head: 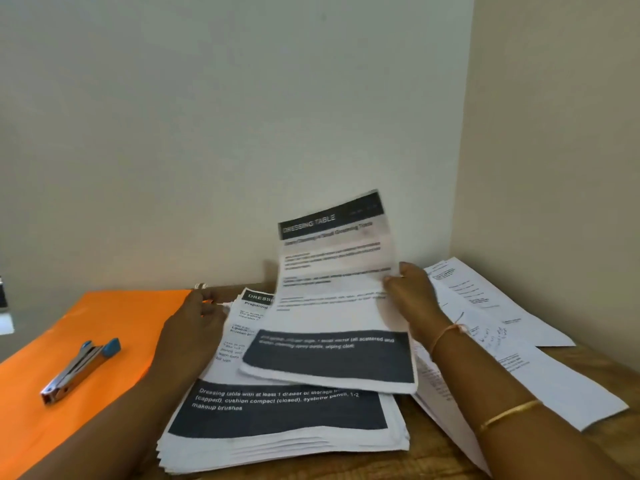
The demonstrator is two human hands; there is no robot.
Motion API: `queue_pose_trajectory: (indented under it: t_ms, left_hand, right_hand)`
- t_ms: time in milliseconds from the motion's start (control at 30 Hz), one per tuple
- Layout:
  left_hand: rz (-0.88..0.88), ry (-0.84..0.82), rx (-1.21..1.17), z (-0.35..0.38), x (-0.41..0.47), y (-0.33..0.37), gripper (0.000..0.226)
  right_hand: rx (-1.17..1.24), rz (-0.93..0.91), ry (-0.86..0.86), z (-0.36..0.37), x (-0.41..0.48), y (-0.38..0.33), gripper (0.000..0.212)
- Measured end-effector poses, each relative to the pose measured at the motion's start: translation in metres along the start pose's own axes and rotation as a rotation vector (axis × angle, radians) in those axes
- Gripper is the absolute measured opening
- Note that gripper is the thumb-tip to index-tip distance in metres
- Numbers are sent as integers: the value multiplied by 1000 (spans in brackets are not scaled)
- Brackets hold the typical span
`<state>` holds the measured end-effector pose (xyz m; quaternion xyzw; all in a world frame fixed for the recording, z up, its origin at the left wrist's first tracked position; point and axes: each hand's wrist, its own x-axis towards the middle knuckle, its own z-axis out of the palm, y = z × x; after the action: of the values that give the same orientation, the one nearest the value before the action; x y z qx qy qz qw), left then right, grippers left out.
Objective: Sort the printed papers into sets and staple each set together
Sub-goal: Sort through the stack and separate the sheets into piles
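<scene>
Two hands work over a thick stack of printed papers point(277, 415) lying on the wooden worktop point(437, 457) in a wall corner: the right hand point(414, 297) pinches the right edge of the top sheet point(332, 296) between thumb and fingers point(392, 283), curling its upper half up off the stack while its lower dark band still lies on it. The left hand point(194, 329) rests at the stack's left edge, fingers fairly straight and gripping nothing, though blurred. A blue-tipped stapler point(78, 370) lies on an orange folder point(104, 317) to the left, and loose sheets point(485, 299) lie spread to the right.
</scene>
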<state>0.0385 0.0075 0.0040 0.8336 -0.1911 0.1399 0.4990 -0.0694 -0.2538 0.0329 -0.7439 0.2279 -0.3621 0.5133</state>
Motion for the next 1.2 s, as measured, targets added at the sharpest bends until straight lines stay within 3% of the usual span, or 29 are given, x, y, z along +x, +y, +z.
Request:
queue_pose_trajectory:
  t_ms: [100, 200, 333, 633, 967, 1200]
  left_hand:
    - [-72, -205, 273, 3, 0, -6, 74]
    - [-126, -257, 337, 5, 0, -9, 88]
    - [-144, -204, 341, 0, 3, -9, 76]
    - [-76, -16, 276, -15, 8, -8, 25]
    - [43, 89, 196, -15, 10, -10, 37]
    - [45, 210, 125, -16, 8, -5, 36]
  right_hand:
    - [-32, 46, 83, -19, 10, 11, 23]
    - [-60, 85, 105, -31, 15, 20, 20]
    - [-50, 72, 138, -34, 19, 23, 17]
    - [-120, 36, 161, -36, 23, 29, 17]
    - [-136, 18, 236, -36, 27, 34, 16]
    - [-63, -5, 461, -41, 28, 33, 23]
